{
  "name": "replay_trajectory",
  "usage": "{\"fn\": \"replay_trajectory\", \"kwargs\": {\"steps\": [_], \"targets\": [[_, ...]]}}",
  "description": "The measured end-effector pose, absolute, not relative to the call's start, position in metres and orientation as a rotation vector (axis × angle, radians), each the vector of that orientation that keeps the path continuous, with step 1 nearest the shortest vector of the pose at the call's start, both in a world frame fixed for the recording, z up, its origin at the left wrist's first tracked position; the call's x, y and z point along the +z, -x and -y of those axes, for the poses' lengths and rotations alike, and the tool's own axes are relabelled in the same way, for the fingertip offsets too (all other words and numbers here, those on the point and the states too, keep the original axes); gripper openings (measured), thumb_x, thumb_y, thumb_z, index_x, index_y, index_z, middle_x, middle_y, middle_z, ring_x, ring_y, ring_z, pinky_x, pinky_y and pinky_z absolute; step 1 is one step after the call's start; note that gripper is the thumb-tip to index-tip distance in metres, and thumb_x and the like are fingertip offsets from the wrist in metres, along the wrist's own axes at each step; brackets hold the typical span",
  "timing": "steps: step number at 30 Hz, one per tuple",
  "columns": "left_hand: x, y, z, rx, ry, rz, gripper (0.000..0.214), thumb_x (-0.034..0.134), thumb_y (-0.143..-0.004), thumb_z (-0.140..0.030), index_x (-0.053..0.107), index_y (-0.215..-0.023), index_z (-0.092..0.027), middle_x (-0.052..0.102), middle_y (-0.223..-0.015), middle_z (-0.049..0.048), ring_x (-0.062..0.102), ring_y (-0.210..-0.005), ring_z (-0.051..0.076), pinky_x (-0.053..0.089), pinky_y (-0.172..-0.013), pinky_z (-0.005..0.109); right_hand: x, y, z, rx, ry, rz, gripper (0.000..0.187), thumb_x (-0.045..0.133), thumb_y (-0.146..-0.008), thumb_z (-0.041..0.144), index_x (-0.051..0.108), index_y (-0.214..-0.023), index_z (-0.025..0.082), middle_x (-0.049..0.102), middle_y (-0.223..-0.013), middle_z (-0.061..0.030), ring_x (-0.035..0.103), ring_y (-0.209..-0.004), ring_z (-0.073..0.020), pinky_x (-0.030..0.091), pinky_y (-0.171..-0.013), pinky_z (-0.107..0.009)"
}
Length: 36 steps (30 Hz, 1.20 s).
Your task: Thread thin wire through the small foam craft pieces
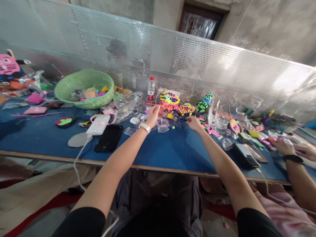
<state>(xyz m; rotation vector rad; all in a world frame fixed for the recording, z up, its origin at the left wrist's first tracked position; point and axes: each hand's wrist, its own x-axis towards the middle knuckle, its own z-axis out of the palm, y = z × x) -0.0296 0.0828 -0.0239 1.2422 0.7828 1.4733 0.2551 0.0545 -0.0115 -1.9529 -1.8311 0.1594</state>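
My left hand reaches to the back of the blue table, fingers pinched on a thin orange stick that lies by a colourful foam wheel. A white watch is on that wrist. My right hand rests further right, fingers curled on a small dark foam piece I cannot make out. Foam turtle shapes and a flower piece lie just beyond both hands. Small clear bags lie between the hands.
A green basket of foam bits stands back left. A power bank and black phone lie left of my arm. A water bottle stands by the perforated metal screen. Another person's hands work at the right, near a second phone.
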Motion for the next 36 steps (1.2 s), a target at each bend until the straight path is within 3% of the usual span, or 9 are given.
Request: {"fn": "replay_trajectory", "kwargs": {"steps": [5, 9, 14, 29, 34, 36], "targets": [[-0.024, 0.029, -0.082, 1.491, -1.254, -0.806, 0.040, 0.064, -0.112, -0.055, 0.078, -0.112, -0.018, 0.084, -0.116, 0.0132, 0.085, -0.083, 0.023, 0.069, -0.077, 0.036, -0.015, -0.236, -0.070, 0.150, 1.936, 1.770, 0.045, 0.062, -0.091, 0.005, 0.075, -0.133, 0.012, 0.083, -0.110, -0.0145, 0.078, -0.107, -0.0289, 0.060, -0.099, -0.038], [-0.023, 0.028, -0.083, 1.516, -1.243, -0.865, 0.041, 0.061, -0.114, -0.055, 0.078, -0.111, -0.018, 0.085, -0.112, 0.0125, 0.084, -0.078, 0.021, 0.069, -0.075, 0.035, -0.024, -0.219, -0.072, 0.128, 1.888, 1.786, 0.041, 0.063, -0.084, 0.003, 0.076, -0.120, 0.015, 0.077, -0.125, -0.0163, 0.073, -0.111, -0.0279, 0.059, -0.098, -0.037], [-0.021, 0.028, -0.083, 1.552, -1.258, -0.877, 0.041, 0.061, -0.114, -0.053, 0.078, -0.110, -0.017, 0.085, -0.109, 0.0120, 0.083, -0.074, 0.020, 0.067, -0.071, 0.034, -0.029, -0.202, -0.072, 0.128, 1.823, 1.822, 0.029, 0.061, -0.082, 0.002, 0.078, -0.099, 0.018, 0.073, -0.122, -0.0153, 0.070, -0.115, -0.0288, 0.058, -0.098, -0.036], [-0.023, 0.026, -0.074, 1.465, -1.342, -0.881, 0.041, 0.062, -0.113, -0.055, 0.077, -0.111, -0.016, 0.085, -0.111, 0.0128, 0.084, -0.080, 0.022, 0.067, -0.073, 0.034, -0.034, -0.213, -0.058, 0.197, 1.738, 1.798, 0.021, 0.066, -0.088, 0.009, 0.080, -0.101, 0.018, 0.080, -0.112, -0.0122, 0.075, -0.101, -0.0257, 0.060, -0.105, -0.043], [-0.022, 0.024, -0.071, 1.432, -1.353, -0.870, 0.043, 0.064, -0.112, -0.057, 0.077, -0.108, -0.016, 0.085, -0.109, 0.0115, 0.082, -0.078, 0.020, 0.066, -0.071, 0.032, -0.029, -0.209, -0.054, 0.284, 1.498, 1.658, 0.014, 0.073, -0.094, 0.026, 0.077, -0.105, 0.018, 0.082, -0.113, -0.0141, 0.077, -0.108, -0.0273, 0.060, -0.108, -0.043], [-0.021, 0.021, -0.068, 1.406, -1.372, -0.857, 0.042, 0.064, -0.112, -0.057, 0.077, -0.108, -0.017, 0.085, -0.110, 0.0112, 0.082, -0.077, 0.019, 0.065, -0.070, 0.031, -0.027, -0.200, -0.054, 0.491, 1.295, 1.526, 0.028, 0.077, -0.094, 0.043, 0.076, -0.109, 0.019, 0.083, -0.110, -0.0116, 0.078, -0.102, -0.0258, 0.063, -0.098, -0.041]]}}
